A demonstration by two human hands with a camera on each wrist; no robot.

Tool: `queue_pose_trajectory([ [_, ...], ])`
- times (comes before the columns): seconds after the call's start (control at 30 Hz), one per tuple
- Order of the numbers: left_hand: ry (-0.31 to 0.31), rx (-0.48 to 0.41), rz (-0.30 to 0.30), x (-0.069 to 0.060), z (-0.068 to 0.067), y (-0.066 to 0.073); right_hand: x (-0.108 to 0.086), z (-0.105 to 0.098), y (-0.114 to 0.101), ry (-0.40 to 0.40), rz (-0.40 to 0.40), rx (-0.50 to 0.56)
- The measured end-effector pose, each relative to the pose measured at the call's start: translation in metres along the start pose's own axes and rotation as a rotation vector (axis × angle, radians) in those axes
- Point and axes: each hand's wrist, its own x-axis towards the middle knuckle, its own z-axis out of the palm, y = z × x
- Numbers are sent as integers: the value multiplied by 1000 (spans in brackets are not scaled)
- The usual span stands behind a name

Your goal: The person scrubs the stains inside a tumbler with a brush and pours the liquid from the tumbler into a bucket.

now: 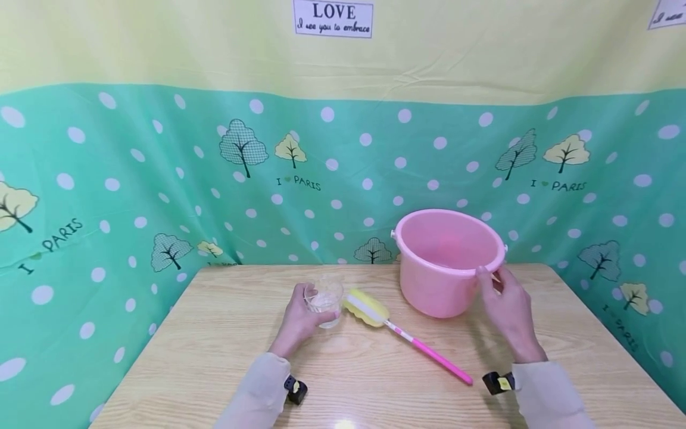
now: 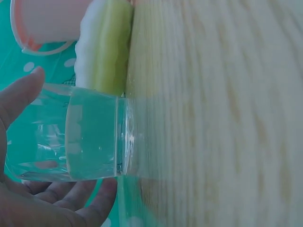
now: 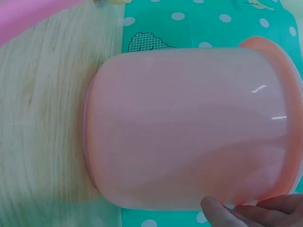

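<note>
A clear glass (image 1: 325, 301) stands at the middle of the table, and my left hand (image 1: 301, 322) curls its fingers and thumb round it; the left wrist view shows the glass (image 2: 90, 135) between thumb and fingers. Pink and upright, the bucket (image 1: 439, 286) stands at the back right. My right hand (image 1: 509, 307) holds the bucket's right front rim, thumb outside; some fingertips are hidden. Between glass and bucket lies a brush with a yellow and white sponge head (image 1: 367, 308) and a pink handle (image 1: 436, 356).
The wooden table (image 1: 214, 357) reaches back to a green and yellow printed curtain (image 1: 300, 220), which also hangs along both sides. The brush handle slants toward the front right, short of the right wrist's black camera (image 1: 498, 383).
</note>
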Motion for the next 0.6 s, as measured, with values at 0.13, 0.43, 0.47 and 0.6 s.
queue_pose_trajectory([
  [0.13, -6, -3, -4, 1, -1, 0, 0, 3, 0, -8, 10, 52],
  [0.43, -31, -41, 16, 1, 1, 1, 0, 5, 0, -39, 40, 154],
  [0.47, -33, -46, 16, 1, 1, 1, 1, 6, 0, -40, 39, 162],
  [0.6, -39, -65, 18, 2, 1, -2, 0, 7, 1, -39, 38, 168],
])
